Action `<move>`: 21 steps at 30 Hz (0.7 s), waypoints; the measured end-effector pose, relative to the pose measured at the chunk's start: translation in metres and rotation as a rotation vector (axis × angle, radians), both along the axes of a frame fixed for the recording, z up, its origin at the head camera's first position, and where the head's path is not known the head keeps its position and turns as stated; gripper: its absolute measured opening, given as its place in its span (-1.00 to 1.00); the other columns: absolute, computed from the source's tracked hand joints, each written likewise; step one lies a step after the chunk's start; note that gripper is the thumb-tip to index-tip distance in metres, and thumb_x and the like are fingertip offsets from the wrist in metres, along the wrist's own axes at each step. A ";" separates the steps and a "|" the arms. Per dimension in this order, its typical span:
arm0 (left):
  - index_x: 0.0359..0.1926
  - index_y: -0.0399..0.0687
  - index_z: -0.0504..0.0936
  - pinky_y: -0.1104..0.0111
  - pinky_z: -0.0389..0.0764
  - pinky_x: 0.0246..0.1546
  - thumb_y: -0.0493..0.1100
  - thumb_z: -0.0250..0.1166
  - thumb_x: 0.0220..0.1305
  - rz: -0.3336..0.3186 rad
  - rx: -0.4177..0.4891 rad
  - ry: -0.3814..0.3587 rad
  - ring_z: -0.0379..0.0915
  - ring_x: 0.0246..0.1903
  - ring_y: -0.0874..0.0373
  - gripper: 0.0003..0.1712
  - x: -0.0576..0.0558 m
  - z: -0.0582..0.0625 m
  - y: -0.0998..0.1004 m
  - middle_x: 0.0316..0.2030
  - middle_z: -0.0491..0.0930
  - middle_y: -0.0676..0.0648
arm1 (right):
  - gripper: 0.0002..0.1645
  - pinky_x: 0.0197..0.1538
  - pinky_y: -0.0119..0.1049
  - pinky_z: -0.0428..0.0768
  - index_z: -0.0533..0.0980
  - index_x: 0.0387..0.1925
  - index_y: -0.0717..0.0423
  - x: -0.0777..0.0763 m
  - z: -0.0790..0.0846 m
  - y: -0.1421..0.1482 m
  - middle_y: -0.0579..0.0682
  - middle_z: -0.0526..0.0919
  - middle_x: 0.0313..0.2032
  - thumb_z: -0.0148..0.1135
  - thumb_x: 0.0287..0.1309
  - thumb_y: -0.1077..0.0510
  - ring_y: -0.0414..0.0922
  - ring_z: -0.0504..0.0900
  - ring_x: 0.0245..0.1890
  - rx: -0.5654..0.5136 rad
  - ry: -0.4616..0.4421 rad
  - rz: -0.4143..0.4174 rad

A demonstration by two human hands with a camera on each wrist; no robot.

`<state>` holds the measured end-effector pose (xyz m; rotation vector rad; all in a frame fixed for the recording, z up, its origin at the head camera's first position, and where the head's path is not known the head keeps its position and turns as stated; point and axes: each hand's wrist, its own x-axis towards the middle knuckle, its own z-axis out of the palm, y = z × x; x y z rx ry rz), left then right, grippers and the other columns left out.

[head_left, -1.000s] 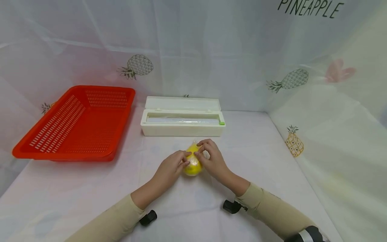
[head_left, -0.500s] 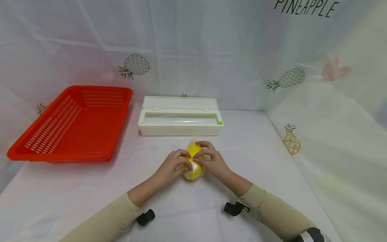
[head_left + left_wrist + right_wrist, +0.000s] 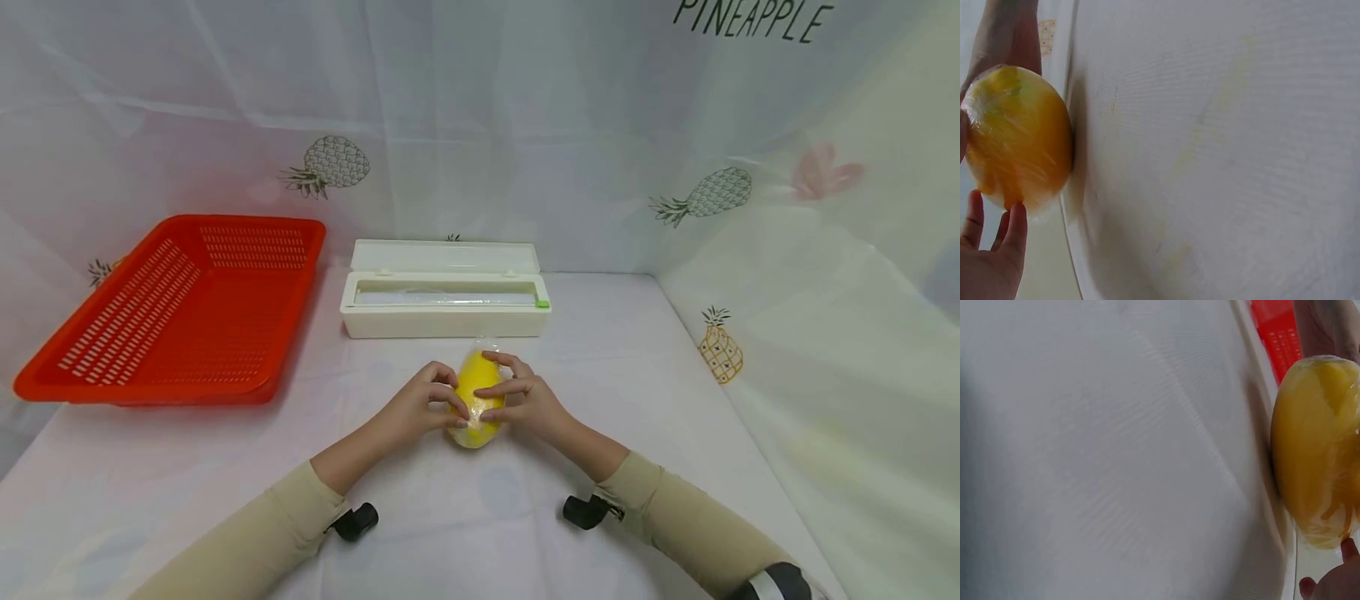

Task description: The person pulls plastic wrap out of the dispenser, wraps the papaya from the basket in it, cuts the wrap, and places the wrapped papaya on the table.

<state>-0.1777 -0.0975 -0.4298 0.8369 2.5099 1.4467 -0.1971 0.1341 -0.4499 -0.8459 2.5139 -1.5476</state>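
A yellow oval fruit, longer than wide, is wrapped in clear plastic film and sits on the white cloth. The film shines in creases over it in the left wrist view, where the fruit has orange and greenish tones. My left hand holds the left side with bent fingers, its thumb near the bottom end. From the right, my right hand grips it, with fingers spread across the top and the thumb low on the front. A bit of loose film stands out beyond the far end.
Behind the fruit stands a long white box, lid raised, with a roll of cling film inside and a green tab at its right end. A red plastic basket sits at the back left. Pineapple-printed cloth hangs behind.
The fingers of both hands have shifted over the film and spread wider apart, so more of the yellow fruit shows. The fruit has tipped slightly and sits a little nearer. Box and basket stay put.
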 end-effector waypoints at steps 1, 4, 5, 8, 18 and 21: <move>-0.45 0.00 0.77 0.17 0.40 0.07 -0.22 0.51 0.01 0.004 0.002 -0.030 0.26 -0.01 0.02 -0.94 -0.001 0.000 0.000 -0.14 0.34 -0.02 | -0.64 0.36 0.22 0.07 0.72 -0.15 0.12 0.000 -0.001 0.001 -0.04 0.30 0.37 0.53 -0.09 0.24 0.04 0.10 0.42 0.006 0.010 0.010; -0.45 -0.04 0.77 0.19 0.43 0.07 -0.24 0.50 0.02 0.020 0.004 -0.098 0.25 -0.03 0.02 -0.94 -0.002 0.000 0.002 -0.14 0.32 -0.03 | -0.61 0.37 0.21 0.07 0.71 -0.09 0.11 0.000 -0.003 0.004 -0.05 0.27 0.40 0.51 -0.05 0.23 0.02 0.07 0.43 0.005 0.001 0.035; -0.45 -0.06 0.76 0.19 0.45 0.06 -0.25 0.50 0.02 0.021 0.005 -0.112 0.25 -0.03 0.01 -0.94 -0.003 0.000 0.003 -0.15 0.32 -0.04 | -0.62 0.37 0.20 0.06 0.70 -0.07 0.11 0.000 -0.004 0.005 -0.06 0.26 0.40 0.49 -0.01 0.23 0.01 0.06 0.44 0.003 -0.010 0.042; -0.44 -0.10 0.76 0.21 0.51 0.05 -0.27 0.51 0.01 0.030 0.005 -0.144 0.25 -0.04 0.00 -0.94 -0.003 0.001 0.005 -0.16 0.31 -0.06 | -0.65 0.37 0.24 0.03 0.68 -0.01 0.10 0.002 -0.005 0.010 -0.08 0.22 0.43 0.40 0.11 0.24 0.00 0.02 0.45 -0.010 -0.038 0.065; -0.41 -0.03 0.80 0.18 0.55 0.02 -0.23 0.53 -0.01 0.075 -0.026 -0.120 0.35 -0.07 0.01 -0.91 -0.003 0.002 0.005 -0.14 0.38 -0.03 | -0.66 0.33 0.26 -0.07 0.69 -0.01 -0.09 0.006 0.005 0.020 -0.12 0.23 0.40 0.41 0.13 0.12 -0.01 0.05 0.41 0.110 0.043 0.065; -0.38 -0.03 0.81 0.11 0.57 0.02 -0.23 0.52 0.01 0.086 -0.027 -0.088 0.37 -0.04 0.00 -0.91 -0.002 0.003 0.003 -0.12 0.44 -0.05 | -0.65 0.30 0.22 -0.12 0.69 -0.01 -0.19 0.006 0.012 0.022 -0.09 0.24 0.39 0.43 0.11 0.04 -0.02 0.05 0.39 0.198 0.126 0.073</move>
